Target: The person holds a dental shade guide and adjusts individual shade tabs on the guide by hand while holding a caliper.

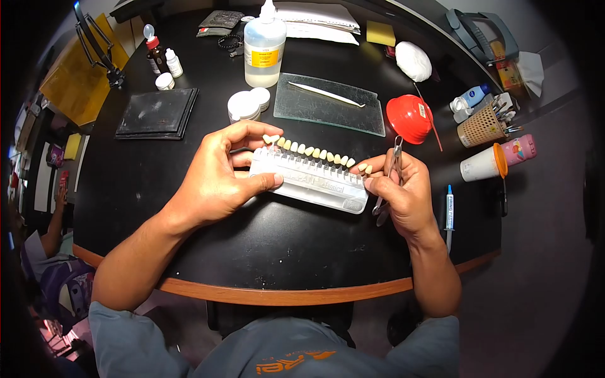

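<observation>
Shade guide (315, 189), faintly lettered, is partly hidden by the left hand (217, 171).

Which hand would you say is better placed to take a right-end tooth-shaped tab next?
Probably the right hand: it sits at those tabs, though holding a metal tool; the left hand grips the opposite end of the rack.

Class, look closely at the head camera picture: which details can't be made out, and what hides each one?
All in the head view:
- Middle of the metal tool: covered by the right hand.
- Some fingertips of the left hand: behind the tooth sample holder.
- The holder's underside: faces away.
- Lower ends of the brushes: inside the basket.
- Large bottle's smallest print: too small.
</observation>
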Demonstrator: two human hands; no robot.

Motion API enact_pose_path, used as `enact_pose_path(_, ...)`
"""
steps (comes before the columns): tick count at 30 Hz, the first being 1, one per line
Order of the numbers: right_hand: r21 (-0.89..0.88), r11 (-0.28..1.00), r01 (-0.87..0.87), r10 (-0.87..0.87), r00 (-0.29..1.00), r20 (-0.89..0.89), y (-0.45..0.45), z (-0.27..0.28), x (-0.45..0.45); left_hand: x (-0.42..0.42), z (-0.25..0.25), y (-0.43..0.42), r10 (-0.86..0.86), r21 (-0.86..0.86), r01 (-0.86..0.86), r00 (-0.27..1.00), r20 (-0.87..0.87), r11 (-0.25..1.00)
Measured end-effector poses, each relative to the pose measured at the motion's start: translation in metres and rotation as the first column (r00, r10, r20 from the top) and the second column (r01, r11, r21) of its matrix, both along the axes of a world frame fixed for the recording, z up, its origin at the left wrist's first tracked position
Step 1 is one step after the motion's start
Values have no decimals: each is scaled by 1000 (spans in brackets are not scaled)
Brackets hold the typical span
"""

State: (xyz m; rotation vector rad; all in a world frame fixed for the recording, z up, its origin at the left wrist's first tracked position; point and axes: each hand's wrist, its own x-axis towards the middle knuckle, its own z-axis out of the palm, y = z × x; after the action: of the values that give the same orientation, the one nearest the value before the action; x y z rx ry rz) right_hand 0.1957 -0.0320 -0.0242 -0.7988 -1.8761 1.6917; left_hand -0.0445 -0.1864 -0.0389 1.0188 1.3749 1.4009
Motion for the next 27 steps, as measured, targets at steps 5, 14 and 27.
enact_pose_path(5, 2, 1000, -15, 15, 999, -32, -1, -1, 1, -1, 0, -1, -1, -33, 0, 999, -37, 999)
enact_pose_path(14, 0, 999, -45, 45, 991, -126, -6, -2, 1, 0, 2, -1, 6, -35, -6, 1000, -12, 999)
enact_pose_path(27, -1, 1000, -27, 27, 999, -25, -4, 0, 2, 2, 3, -1, 6, -30, -6, 1000, 2, 1000)
